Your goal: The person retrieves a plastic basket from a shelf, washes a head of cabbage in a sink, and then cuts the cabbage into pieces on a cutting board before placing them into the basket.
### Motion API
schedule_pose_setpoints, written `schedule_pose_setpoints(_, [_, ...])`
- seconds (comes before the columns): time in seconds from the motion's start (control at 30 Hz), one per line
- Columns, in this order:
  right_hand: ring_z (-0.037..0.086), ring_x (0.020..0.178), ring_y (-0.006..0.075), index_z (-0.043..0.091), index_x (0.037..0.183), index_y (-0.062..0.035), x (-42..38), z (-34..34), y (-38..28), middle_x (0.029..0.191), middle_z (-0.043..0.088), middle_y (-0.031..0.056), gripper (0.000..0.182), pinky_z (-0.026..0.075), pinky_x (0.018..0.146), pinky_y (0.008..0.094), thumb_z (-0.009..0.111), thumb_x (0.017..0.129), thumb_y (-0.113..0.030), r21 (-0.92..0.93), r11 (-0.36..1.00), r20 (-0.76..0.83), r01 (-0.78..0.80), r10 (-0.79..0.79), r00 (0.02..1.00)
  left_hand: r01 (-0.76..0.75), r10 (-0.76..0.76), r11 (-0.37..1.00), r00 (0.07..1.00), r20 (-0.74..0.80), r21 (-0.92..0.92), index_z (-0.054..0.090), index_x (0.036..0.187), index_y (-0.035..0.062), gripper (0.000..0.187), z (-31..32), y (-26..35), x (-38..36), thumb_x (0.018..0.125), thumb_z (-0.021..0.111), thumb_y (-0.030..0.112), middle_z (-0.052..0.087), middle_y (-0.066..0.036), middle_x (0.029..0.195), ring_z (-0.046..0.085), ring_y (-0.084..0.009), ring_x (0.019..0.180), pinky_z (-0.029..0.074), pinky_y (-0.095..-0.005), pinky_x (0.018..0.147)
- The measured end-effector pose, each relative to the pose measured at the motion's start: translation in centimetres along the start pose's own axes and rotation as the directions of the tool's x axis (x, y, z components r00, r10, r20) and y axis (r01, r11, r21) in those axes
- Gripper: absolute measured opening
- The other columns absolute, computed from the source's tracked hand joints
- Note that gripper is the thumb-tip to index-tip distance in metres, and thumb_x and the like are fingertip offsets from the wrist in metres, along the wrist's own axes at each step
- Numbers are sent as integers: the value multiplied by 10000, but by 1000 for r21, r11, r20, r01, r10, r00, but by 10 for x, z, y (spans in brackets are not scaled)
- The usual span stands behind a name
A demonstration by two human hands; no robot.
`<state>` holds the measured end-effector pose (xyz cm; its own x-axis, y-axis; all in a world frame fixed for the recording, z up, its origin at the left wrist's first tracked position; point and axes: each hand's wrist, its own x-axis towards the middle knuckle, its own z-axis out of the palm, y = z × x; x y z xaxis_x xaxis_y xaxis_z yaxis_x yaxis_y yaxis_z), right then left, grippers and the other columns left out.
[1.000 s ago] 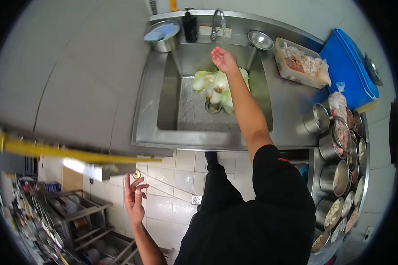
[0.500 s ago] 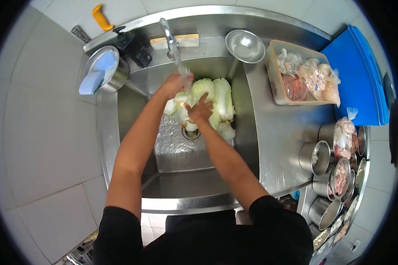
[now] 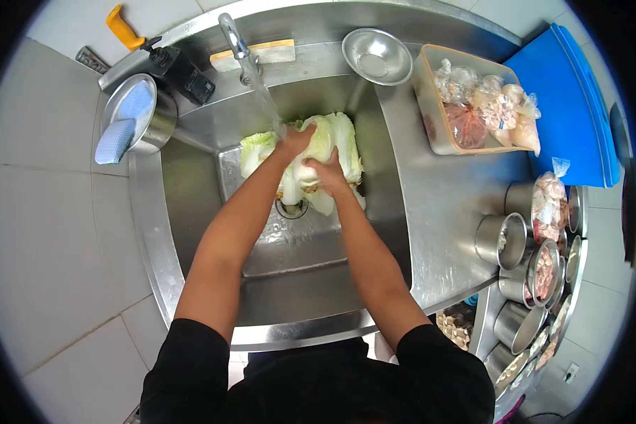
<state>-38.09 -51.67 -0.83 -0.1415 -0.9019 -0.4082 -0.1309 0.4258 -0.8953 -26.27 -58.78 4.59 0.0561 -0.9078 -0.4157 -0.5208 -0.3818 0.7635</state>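
Note:
Several napa cabbages lie at the back of the steel sink [image 3: 290,300]. My left hand [image 3: 298,140] and my right hand [image 3: 326,174] are wrapped round the sides of one napa cabbage [image 3: 321,141] in the middle. A second cabbage [image 3: 344,133] lies against its right side, and a third cabbage [image 3: 254,151] is to the left of my left hand. Water runs from the faucet [image 3: 234,41] onto or just beside my left wrist. The drain [image 3: 291,209] shows in front of the cabbages, with some leaf pieces near it.
A steel pot [image 3: 164,121] with blue sponges and a black pump bottle [image 3: 184,74] stand at the back left. On the right are a steel bowl [image 3: 377,56], a plastic tub [image 3: 439,138] of bagged food, a blue bin [image 3: 569,106] and several steel pots [image 3: 489,240].
My right hand has gone from spread fingers to a grip on the middle cabbage. My left hand has moved from under the stream onto the same cabbage. The view has shifted slightly.

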Motion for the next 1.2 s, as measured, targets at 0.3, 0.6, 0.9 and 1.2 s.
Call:
schedule_pose_setpoints(0.3, [438, 1248, 250, 199, 1443, -14, -36, -20, -62, 1356, 433, 180, 929, 403, 998, 337, 763, 733, -217, -82, 937, 376, 339, -285, 881, 330, 148, 409, 896, 418, -851, 453, 1307, 31, 671, -5, -46, -41, 863, 580, 518, 588, -132, 1177, 610, -263, 1018, 525, -401, 850])
schedule_pose_setpoints(0.6, [525, 1174, 220, 585, 1216, -16, 56, 69, -161, 1220, 590, 167, 622, 418, 967, 326, 622, 839, -509, -410, 709, 796, 573, -28, 605, 183, 67, 61, 980, 187, -981, 418, 1341, 53, 618, -53, -77, -108, 907, 428, 492, 550, -140, 1248, 549, -290, 1122, 427, -437, 990])
schedule_pose_setpoints(0.9, [502, 1215, 261, 450, 1354, -74, -11, -20, -116, 1350, 500, 115, 796, 381, 1039, 416, 386, 865, -699, 259, 872, 636, -415, 170, 753, 250, 253, 127, 928, 275, -960, 429, 1342, 46, 673, -26, -30, -84, 902, 434, 556, 561, -126, 1243, 571, -261, 1092, 452, -386, 960])
schedule_pose_setpoints(1.2, [546, 1151, 272, 449, 1325, 3, 20, -20, -62, 1269, 544, 198, 789, 438, 954, 366, 370, 899, -656, 191, 967, 262, -167, 113, 958, -52, 4, 907, 994, -113, -419, 322, 1406, 0, 751, 8, -14, -56, 910, 487, 539, 509, -197, 1273, 478, -267, 1208, 370, -351, 1013])
